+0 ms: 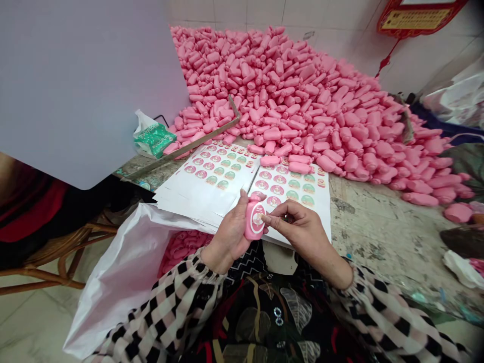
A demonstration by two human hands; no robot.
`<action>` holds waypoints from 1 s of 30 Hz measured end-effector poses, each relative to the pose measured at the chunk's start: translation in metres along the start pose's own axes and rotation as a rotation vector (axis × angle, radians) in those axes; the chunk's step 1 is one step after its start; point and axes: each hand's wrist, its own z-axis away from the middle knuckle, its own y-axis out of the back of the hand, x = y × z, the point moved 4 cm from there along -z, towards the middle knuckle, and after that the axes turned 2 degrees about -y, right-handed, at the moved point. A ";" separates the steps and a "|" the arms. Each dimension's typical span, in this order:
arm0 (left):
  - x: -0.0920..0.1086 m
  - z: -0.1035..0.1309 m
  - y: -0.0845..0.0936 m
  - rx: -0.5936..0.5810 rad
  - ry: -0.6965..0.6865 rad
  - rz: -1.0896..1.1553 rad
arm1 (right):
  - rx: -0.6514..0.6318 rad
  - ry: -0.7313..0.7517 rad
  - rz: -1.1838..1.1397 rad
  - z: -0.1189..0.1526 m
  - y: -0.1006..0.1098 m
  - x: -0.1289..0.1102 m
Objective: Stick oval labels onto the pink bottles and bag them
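Observation:
A small pink bottle [254,228] is upright in my left hand [231,231], its fingers wrapped round the back and side. On its front is an oval pink-and-white label. My right hand [302,229] has thumb and forefinger pinched together, their tips against the label's right side; whether something thin is between them is too small to tell. Just beyond my hands lie two stacks of sticker sheets, the left sheets [181,194] and the right sheet [323,212], printed with pink and green round labels.
A large heap of pink bottles [280,85] covers the back of the worktable [363,232]. A bent metal strip [196,143] and green packet [153,138] lie left. A white sack [121,267] holding pink bottles stands lower left. A pale panel [86,75] blocks the upper left.

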 end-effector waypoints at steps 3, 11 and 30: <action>-0.001 0.001 -0.001 -0.032 -0.007 0.010 | -0.017 0.010 0.048 0.002 -0.001 0.002; -0.002 0.000 -0.003 -0.028 -0.053 -0.001 | -0.014 0.049 0.131 0.002 -0.003 0.008; -0.010 0.023 0.008 -0.137 0.088 -0.409 | -0.060 -0.184 -0.130 0.005 -0.005 0.023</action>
